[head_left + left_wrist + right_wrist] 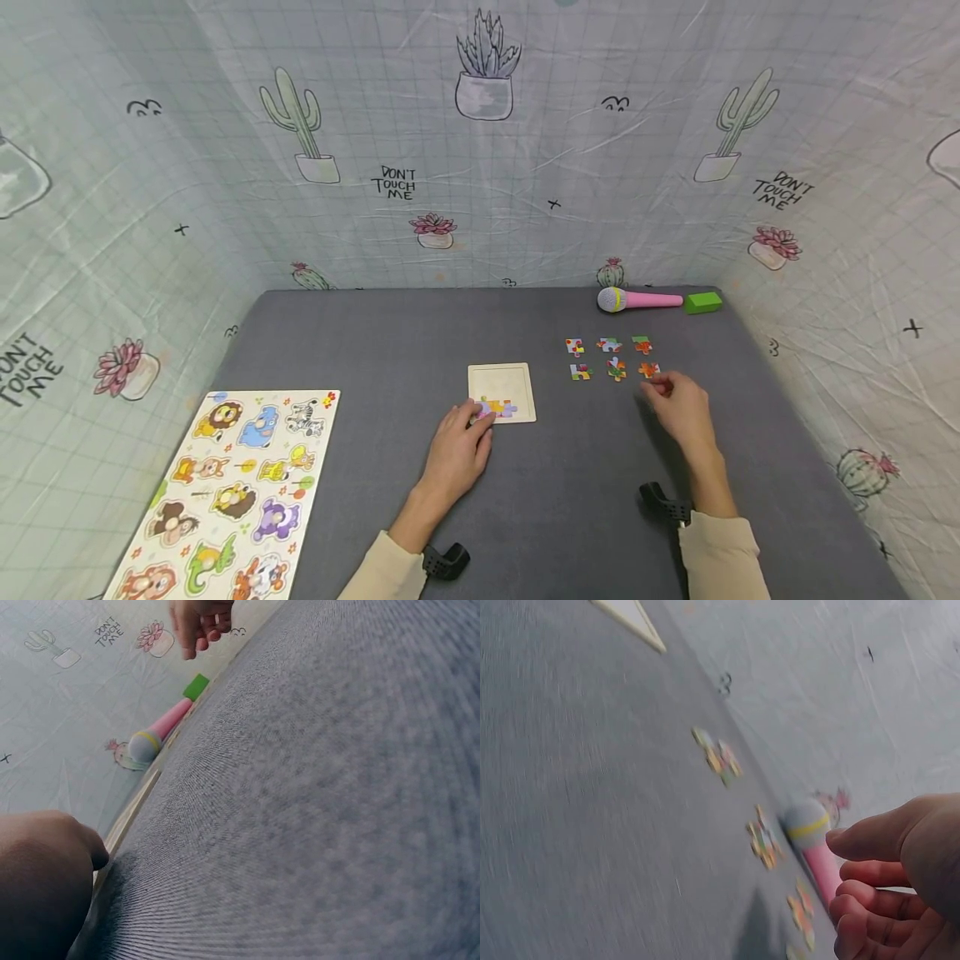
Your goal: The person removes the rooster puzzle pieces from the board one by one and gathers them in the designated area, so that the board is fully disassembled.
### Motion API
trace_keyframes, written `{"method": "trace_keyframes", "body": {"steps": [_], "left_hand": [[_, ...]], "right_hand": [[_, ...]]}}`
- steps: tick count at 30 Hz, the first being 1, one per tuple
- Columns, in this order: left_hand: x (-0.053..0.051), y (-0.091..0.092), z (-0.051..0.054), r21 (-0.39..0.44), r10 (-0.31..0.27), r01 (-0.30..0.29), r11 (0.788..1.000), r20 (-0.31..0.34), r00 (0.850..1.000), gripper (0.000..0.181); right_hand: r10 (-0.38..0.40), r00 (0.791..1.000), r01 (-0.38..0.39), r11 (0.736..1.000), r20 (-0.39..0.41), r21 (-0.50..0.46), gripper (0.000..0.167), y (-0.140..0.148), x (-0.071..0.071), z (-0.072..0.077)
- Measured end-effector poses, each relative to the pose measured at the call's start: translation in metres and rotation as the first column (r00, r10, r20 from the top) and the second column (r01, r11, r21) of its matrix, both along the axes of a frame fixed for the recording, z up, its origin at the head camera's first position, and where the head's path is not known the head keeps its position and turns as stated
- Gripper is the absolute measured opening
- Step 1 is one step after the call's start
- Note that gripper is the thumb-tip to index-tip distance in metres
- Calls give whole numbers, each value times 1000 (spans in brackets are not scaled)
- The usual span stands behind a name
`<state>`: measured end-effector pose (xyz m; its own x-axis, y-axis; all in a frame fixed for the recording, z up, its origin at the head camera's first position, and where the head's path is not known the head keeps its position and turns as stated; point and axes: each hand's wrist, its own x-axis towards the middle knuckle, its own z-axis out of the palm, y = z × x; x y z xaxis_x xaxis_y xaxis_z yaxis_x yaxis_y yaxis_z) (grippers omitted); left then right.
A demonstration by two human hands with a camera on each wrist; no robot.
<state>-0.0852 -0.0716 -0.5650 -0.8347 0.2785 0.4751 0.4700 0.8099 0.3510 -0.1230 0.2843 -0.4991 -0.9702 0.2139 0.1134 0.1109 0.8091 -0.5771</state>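
My left hand [457,446] rests at the lower left corner of a small square wooden puzzle tray [501,379]. Its fingers touch the tray's edge beside several joined jigsaw pieces [498,407] that fill the tray's near side. Above the table at the right, my right hand [678,408] hovers with loosely bent fingers and the thumb apart from them in the right wrist view. Nothing shows between its fingers. Closest to it lies an orange jigsaw piece [649,369], one of several loose pieces laid out in two rows, including a piece with green and orange [617,369].
A pink toy microphone [648,300] and a green block [702,302] lie at the back right. A large animal puzzle board [232,492] covers the table's left front. Printed cloth [480,158] hangs around the grey table [375,342].
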Motion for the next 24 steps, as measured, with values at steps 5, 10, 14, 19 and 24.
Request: {"method": "trace_keyframes", "body": {"steps": [5, 10, 14, 19, 24], "left_hand": [[0, 0, -1, -3, 6, -6, 1000, -2, 1000, 24], [-1, -1, -2, 15, 3, -3, 1000, -24, 1000, 23], [-1, -1, -1, 25, 8, -7, 1000, -34, 999, 21], [-1, -1, 0, 34, 16, -15, 999, -26, 1000, 21], [-1, 0, 0, 57, 20, -18, 998, -36, 999, 21]], "right_hand": [[52, 999, -52, 999, -11, -9, 30, -20, -9, -2], [104, 994, -105, 994, -46, -28, 29, -41, -16, -3], [149, 987, -153, 987, -64, -49, 26, -57, -20, -4], [192, 979, -197, 978, -66, -75, 24, -77, -26, -8], [236, 968, -244, 966, -82, -91, 24, -97, -29, -10]]}}
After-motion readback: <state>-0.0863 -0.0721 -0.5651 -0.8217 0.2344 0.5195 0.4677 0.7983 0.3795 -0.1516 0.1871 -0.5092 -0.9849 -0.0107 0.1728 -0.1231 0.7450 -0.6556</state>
